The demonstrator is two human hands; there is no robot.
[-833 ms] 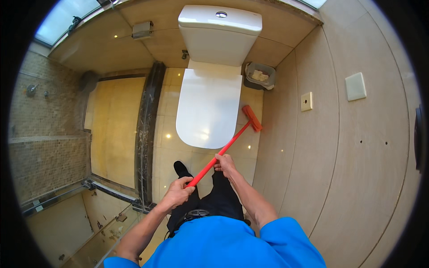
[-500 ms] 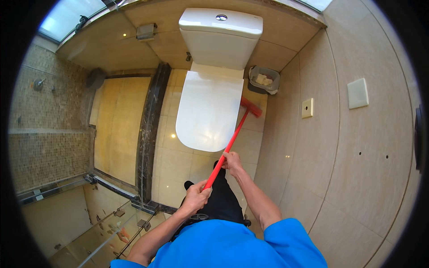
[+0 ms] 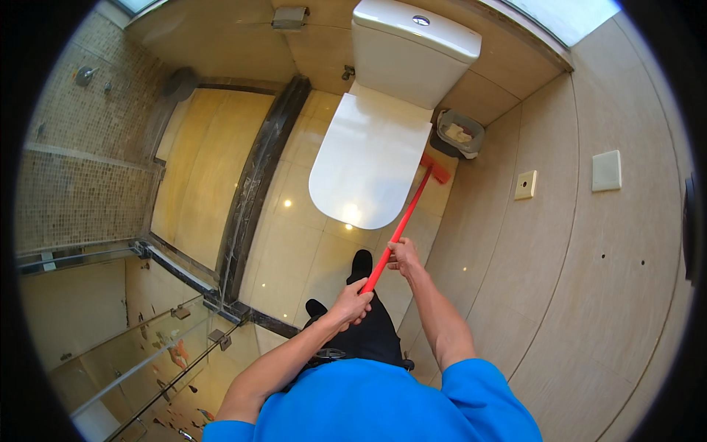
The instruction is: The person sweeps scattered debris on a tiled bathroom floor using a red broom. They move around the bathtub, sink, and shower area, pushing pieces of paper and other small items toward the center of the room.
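Observation:
Both of my hands hold the red handle of a long broom. My left hand wraps round its near end, close in front of my body. Farther up the handle, my right hand is closed on it. The red broom head rests on the tiled floor, in the gap between the toilet and the right wall. Its bristles are blurred. Just beyond it stands a grey waste bin with crumpled paper inside.
A white toilet with its lid down stands ahead. To the left, a dark stone curb borders the shower floor. Glass panels with metal hinges are at lower left. The tiled wall runs close along my right.
My view has tilted, so the toilet and bin appear farther right. The broom head has shifted slightly toward the bin. Both hands keep their hold on the handle.

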